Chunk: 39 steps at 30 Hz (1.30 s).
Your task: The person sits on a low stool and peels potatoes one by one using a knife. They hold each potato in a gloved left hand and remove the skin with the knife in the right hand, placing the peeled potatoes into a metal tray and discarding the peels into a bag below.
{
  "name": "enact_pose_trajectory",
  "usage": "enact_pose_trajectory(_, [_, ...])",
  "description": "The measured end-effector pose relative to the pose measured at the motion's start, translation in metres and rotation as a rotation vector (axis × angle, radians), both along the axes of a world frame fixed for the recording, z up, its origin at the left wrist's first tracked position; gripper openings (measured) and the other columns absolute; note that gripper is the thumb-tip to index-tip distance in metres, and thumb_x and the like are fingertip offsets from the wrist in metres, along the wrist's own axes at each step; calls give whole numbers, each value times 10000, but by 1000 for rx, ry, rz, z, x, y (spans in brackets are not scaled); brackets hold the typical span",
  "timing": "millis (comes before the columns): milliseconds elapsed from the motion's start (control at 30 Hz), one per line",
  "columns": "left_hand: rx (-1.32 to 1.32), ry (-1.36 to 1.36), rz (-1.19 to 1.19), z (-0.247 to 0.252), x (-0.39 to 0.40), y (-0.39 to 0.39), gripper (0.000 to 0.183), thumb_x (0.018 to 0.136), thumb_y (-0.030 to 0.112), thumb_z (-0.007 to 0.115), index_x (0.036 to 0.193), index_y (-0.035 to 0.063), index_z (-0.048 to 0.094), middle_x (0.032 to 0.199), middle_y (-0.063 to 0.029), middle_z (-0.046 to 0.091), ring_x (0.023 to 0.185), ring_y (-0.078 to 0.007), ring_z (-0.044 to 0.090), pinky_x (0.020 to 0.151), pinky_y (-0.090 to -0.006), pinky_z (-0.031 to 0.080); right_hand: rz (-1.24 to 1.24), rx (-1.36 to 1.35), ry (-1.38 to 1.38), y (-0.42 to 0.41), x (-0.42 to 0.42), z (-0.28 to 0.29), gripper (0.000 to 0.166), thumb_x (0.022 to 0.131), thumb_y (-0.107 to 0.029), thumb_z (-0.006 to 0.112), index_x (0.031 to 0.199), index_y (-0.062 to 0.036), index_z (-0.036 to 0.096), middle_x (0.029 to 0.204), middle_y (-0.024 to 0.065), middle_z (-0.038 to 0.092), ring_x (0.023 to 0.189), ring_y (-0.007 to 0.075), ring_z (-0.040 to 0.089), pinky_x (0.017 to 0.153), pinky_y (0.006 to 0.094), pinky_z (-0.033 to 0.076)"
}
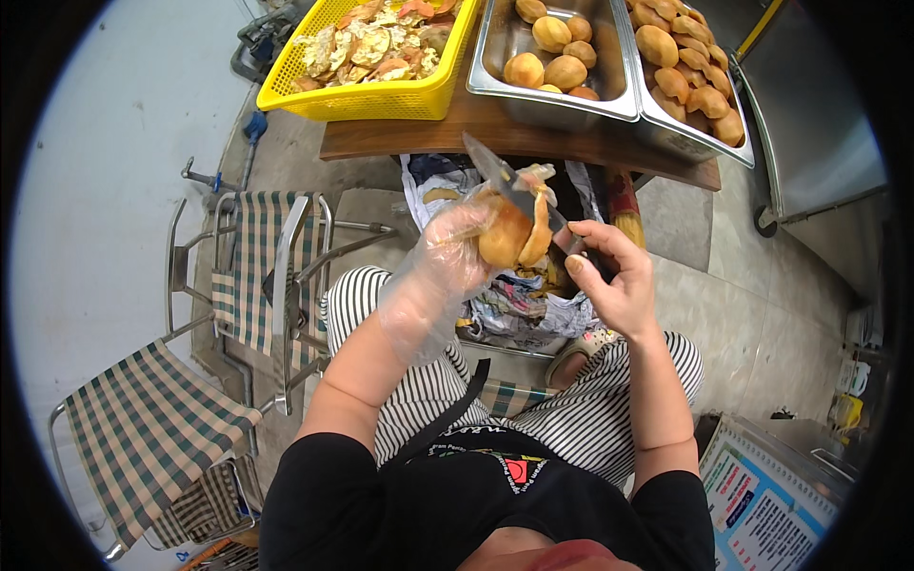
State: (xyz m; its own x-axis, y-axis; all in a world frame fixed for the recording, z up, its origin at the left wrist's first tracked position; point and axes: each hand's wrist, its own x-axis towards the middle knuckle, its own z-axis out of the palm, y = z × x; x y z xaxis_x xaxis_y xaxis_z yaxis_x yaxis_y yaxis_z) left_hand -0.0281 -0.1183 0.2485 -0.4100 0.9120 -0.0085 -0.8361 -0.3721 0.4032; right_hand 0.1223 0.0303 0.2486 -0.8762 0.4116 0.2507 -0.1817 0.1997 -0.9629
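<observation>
My left hand [457, 243], in a clear plastic glove, grips a round orange-brown fruit [503, 239] that looks peeled over most of its visible side. A thick strip of peel [538, 232] stands off its right side, alongside the knife. My bare right hand [618, 275] pinches the knife [493, 165] between thumb and fingers, its blade slanting up and left across the far side of the fruit. The handle is mostly hidden by my fingers. Below both hands, between my knees, lies a container lined with printed paper [525, 325] holding some peel scraps.
On a wooden table [400, 138] ahead stand a yellow plastic basket [357, 103] of peelings, a steel pan [557, 102] with several round fruits, and a fuller steel pan [671, 130]. Checked folding chairs [153, 435] stand at left. A wheeled steel cabinet [821, 143] is at right.
</observation>
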Motion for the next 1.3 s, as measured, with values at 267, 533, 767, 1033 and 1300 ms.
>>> enact_pose_trajectory(267, [-48,-387,167,-11,-10,11,309,981,265,499,1212,62,524,1127,-133,593,1035,-294,598,919,-498,508,57,-353,-146,9,2,-14,303,892,-75,651,1172,12,575,980,55,679,779,77,599,692,232,502])
enact_pose_trajectory(533, [-35,-420,166,13,-25,8,380,979,358,503,1129,11,538,1060,-230,570,1040,-336,595,941,-456,533,-187,625,209,-10,-11,-21,438,706,-66,765,1111,-18,605,806,114,651,662,204,637,594,278,515])
enact_pose_trajectory(767, [99,-462,130,18,-20,11,416,969,324,528,1095,-71,517,1083,-229,549,1029,-340,589,933,-456,535,-252,712,215,-17,-14,-24,454,683,-55,773,1107,-32,614,776,77,643,627,197,628,552,283,506])
enact_pose_trajectory(1033, [81,-514,169,20,-22,11,444,966,274,524,1180,-113,482,1157,-265,535,1099,-374,561,962,-487,514,-273,738,221,-15,-13,-21,446,681,-61,774,1100,-36,623,755,60,633,614,186,618,539,282,495])
enact_pose_trajectory(1300, [152,-458,99,7,-24,14,433,971,272,516,1205,-90,475,1135,-255,545,1097,-366,560,925,-478,534,-291,770,212,-15,-13,-19,438,677,-66,773,1090,-40,629,732,49,621,610,177,613,533,279,487])
